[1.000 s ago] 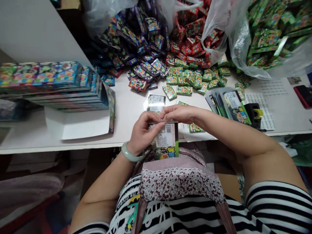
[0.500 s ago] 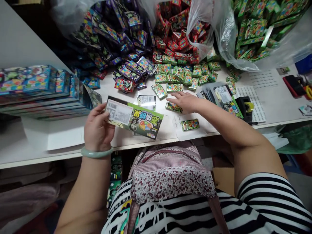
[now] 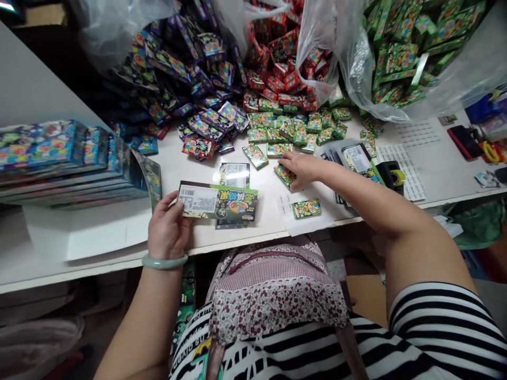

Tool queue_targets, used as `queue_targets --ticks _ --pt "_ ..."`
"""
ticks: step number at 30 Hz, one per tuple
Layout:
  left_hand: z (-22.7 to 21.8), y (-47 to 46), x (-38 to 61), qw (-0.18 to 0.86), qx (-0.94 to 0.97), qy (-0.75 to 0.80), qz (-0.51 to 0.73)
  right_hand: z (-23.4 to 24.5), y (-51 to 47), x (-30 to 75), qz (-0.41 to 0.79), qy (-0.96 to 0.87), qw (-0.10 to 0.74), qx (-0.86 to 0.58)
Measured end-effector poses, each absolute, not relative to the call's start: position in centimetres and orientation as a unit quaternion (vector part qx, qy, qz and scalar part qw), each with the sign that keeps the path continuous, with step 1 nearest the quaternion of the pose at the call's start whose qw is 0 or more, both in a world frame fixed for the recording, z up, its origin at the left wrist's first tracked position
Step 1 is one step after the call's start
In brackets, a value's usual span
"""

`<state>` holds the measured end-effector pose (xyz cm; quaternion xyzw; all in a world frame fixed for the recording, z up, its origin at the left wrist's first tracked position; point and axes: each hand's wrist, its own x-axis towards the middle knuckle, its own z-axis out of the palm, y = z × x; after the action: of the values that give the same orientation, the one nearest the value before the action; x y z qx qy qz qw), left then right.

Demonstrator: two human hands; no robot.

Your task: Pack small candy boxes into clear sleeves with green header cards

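Observation:
My left hand (image 3: 169, 228), with a pale bangle at the wrist, pinches the left end of a flat printed card (image 3: 217, 201) with a label and colourful lettering. Beneath it, a similar clear-and-dark printed piece (image 3: 234, 174) lies on the table. My right hand (image 3: 303, 170) is closed over a small green candy box (image 3: 284, 176), thumb and fingers at its edges. Nearer me, another green box (image 3: 307, 209) lies on a thin white sheet (image 3: 293, 222). A loose green box (image 3: 255, 156) rests just beyond my right hand.
Heaps of purple boxes (image 3: 190, 63), red boxes (image 3: 283, 68) and green boxes (image 3: 400, 58) sit at the back among clear plastic bags. Stacked display cartons (image 3: 59, 148) stand at left. To the right are more printed cards (image 3: 358, 161), a tape dispenser (image 3: 392, 176) and label sheets (image 3: 410, 169).
My left hand has lowered and levelled the card, uncovering more of the piece beneath. The green box under my right hand has turned and shifted slightly. The whole view has moved a little.

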<state>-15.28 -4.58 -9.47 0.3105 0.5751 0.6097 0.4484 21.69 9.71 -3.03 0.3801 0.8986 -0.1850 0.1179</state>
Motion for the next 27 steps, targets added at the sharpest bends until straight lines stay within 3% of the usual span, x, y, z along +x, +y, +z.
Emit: queue_targets --ticks 6,9,13,16,21,24,27 --pt "-10.5 -5.1 -16.3 0.418 0.322 0.604 0.598 -4.5 9.6 24.3 -0.22 0.9 0.085 0.366" --pt "-10.4 -5.8 -17.0 0.32 0.437 0.644 0.541 -4.8 9.1 24.6 -0.203 0.91 0.046 0.358" --pt "-8.3 -5.7 -16.6 0.162 0.654 0.638 0.373 -5.1 8.3 24.5 -0.167 0.898 0.014 0.407" --pt "-6.2 -4.2 -14.8 0.194 0.788 0.547 0.205 -5.5 7.9 24.8 -0.176 0.886 0.002 0.428" --pt "-4.3 -1.1 -12.9 0.205 0.83 0.518 -0.032 -6.9 7.5 25.4 -0.212 0.882 -0.056 0.416" --pt "-3.8 -0.6 -13.2 0.184 0.839 0.512 -0.022 -7.1 7.0 25.1 -0.208 0.877 -0.119 0.415" --pt "-3.2 -1.2 -13.8 0.165 0.838 0.513 0.083 -6.4 6.2 24.2 -0.201 0.869 -0.193 0.408"
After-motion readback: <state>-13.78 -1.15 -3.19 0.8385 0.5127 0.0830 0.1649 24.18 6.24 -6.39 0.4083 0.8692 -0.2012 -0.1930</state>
